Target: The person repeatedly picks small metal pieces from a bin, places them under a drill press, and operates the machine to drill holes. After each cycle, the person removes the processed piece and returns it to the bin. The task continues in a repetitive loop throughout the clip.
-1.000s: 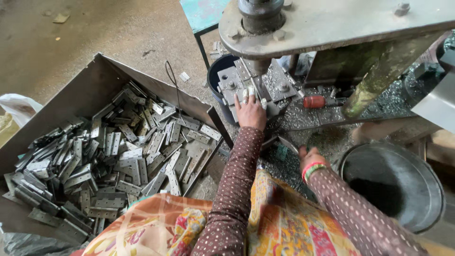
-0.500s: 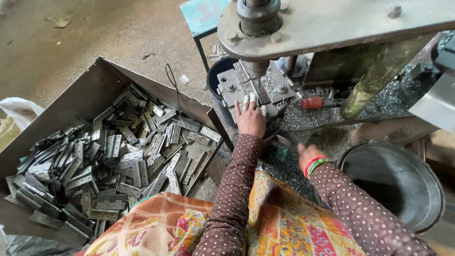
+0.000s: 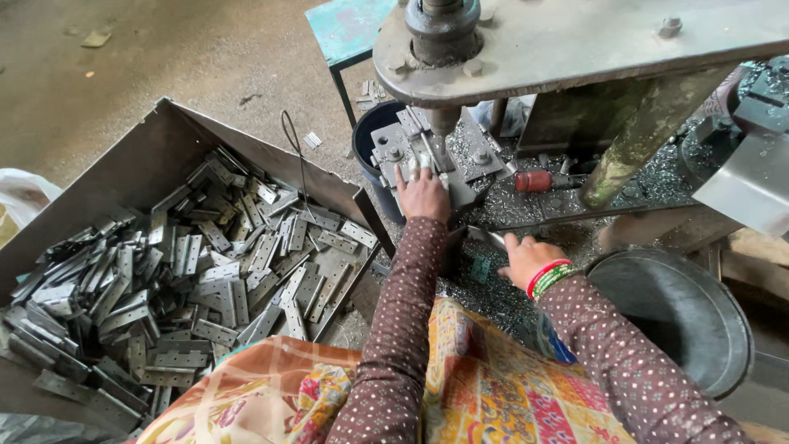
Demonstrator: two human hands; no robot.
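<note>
Workshop interior seen from above. Bare grey concrete floor (image 3: 164, 57) fills the upper left, dusty, w/ small scraps and a dark crack-like mark. A teal-painted metal stool (image 3: 349, 29) w/ dark legs stands at top centre. A white plastic bag (image 3: 20, 197) lies at the left edge. At the right edge sits a round dark metal tub (image 3: 723, 329), beside pale wood planks (image 3: 760, 247). Light is soft, even daylight, no hard shadows. No walls or windows in view.
</note>
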